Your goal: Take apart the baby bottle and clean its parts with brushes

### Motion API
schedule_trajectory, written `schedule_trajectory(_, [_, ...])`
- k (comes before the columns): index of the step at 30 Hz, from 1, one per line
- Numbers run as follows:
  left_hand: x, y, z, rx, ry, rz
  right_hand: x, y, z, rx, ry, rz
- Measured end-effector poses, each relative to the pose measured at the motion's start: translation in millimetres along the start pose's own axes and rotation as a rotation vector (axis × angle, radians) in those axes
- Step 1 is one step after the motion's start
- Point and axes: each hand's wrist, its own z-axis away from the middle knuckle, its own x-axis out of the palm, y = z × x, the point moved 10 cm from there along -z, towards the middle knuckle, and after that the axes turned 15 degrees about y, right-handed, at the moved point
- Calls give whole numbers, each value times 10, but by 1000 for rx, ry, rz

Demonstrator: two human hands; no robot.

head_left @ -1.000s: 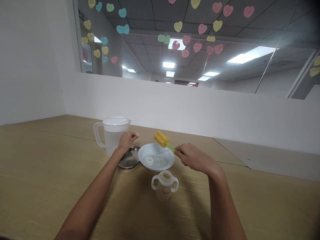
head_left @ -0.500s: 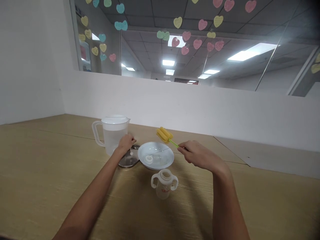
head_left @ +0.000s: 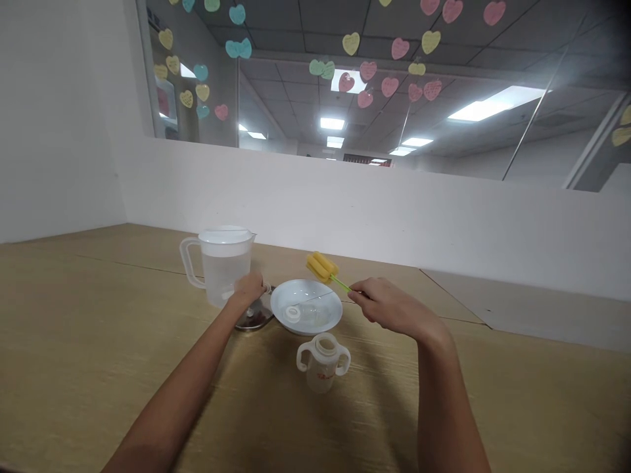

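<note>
My right hand (head_left: 382,299) is closed around the green handle of a yellow sponge bottle brush (head_left: 323,267), its head raised past the bowl's back rim. Over a round metal plate (head_left: 256,318), my left hand (head_left: 250,286) has its fingers closed on a small whitish piece (head_left: 267,288), whose kind I cannot make out. Between the hands stands a white bowl (head_left: 280,292) with a clear bottle part and a white ring (head_left: 292,313) in it. Nearer me, an uncapped two-handled baby bottle (head_left: 323,368) with red print stands upright.
A clear plastic pitcher (head_left: 224,263) with a white lid stands behind my left hand, its handle pointing left. The wooden table (head_left: 98,341) runs back to a white wall (head_left: 345,203). Heart-shaped notes (head_left: 351,44) dot the window above.
My left hand has turned and dropped slightly; the thin white piece with a round end that hung below its fingers no longer hangs there. The right hand and brush have barely moved.
</note>
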Motion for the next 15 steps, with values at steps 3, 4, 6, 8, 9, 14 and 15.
schedule_trajectory(3, [39, 45, 26, 6, -4, -27, 3, -17, 1, -9, -1, -8])
schedule_trajectory(4, [53, 66, 34, 14, -5, -33, 2, -25, 2, -14, -1, -10])
schedule_trajectory(6, [77, 110, 47, 32, -5, -41, 0, -31, 2, -16, -2, -12])
schedule_trajectory(8, [101, 145, 56, 44, -6, -48, -1, -24, 2, -8, -2, -9])
schedule_trajectory(9, [113, 158, 60, 47, -7, -50, -2, -21, 1, -5, -2, -7])
schedule_trajectory(14, [140, 181, 86, 41, -12, -57, -1, -25, 1, -10, 1, 5])
schedule_trajectory(15, [130, 182, 93, 41, -12, -57, 0, -24, 2, -9, 1, 8])
